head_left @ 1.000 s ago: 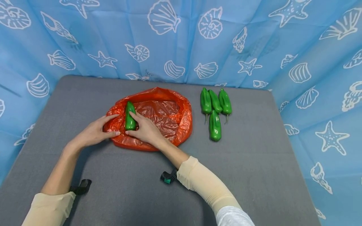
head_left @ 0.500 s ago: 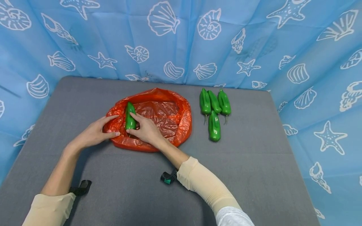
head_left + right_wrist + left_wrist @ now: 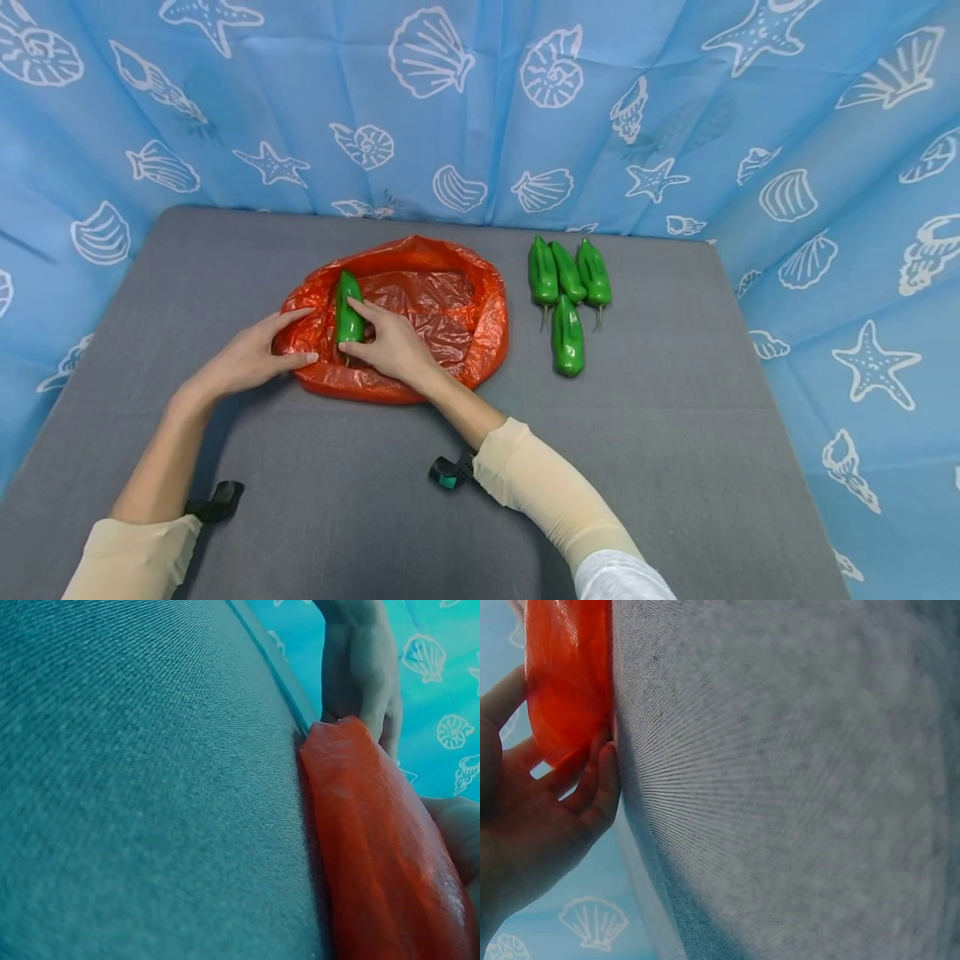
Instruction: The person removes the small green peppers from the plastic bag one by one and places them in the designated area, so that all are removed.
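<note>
Head view: a person's right hand (image 3: 392, 348) curls its fingers round a green pepper (image 3: 347, 309) standing in the left part of an open orange plastic bag (image 3: 450, 308) on a grey table (image 3: 675, 433). Left hand (image 3: 251, 357), thumb and fingers pinching, grips the bag's left rim. Four more peppers (image 3: 567, 296) lie just right of the bag.

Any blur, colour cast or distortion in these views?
Head view: sharp and evenly lit, table edges bowed by the wide lens. Left wrist view: rotated, hand soft. Right wrist view: teal cast on the table, orange bag blurred up close.
</note>
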`<action>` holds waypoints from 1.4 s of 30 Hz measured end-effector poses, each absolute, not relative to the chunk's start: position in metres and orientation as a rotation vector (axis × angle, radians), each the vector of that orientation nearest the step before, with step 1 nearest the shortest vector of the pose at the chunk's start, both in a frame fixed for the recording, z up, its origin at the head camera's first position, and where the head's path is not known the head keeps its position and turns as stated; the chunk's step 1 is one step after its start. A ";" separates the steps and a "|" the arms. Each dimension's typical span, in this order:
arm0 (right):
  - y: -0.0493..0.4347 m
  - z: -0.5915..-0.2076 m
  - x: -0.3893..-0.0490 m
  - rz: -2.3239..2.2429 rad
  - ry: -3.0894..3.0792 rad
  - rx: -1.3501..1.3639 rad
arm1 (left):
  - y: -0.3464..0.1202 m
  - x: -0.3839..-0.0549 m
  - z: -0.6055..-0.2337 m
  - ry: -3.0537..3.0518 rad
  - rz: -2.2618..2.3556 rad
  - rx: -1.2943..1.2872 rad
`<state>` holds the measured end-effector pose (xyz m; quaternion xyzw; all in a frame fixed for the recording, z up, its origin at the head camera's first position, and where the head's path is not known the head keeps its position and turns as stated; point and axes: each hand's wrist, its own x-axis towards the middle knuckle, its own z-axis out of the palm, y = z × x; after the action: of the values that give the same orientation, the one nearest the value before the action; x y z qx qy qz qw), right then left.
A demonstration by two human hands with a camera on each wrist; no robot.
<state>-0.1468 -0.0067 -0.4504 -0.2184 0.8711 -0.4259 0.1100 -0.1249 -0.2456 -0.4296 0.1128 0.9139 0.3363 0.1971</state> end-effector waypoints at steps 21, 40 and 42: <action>0.011 -0.444 -0.154 -1.400 2.573 -0.625 | -0.247 -0.125 -0.429 2.546 0.951 0.311; 0.035 -0.436 -0.153 -1.520 2.489 -0.579 | -0.246 -0.125 -0.428 2.494 0.970 0.326; 0.037 -0.434 -0.152 -1.529 2.485 -0.567 | -0.246 -0.125 -0.428 2.498 0.972 0.325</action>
<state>-0.1524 0.0373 -0.4345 -0.1902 0.8331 -0.5126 0.0843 -0.1253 -0.2462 -0.4279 0.1174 0.9027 0.3513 0.2189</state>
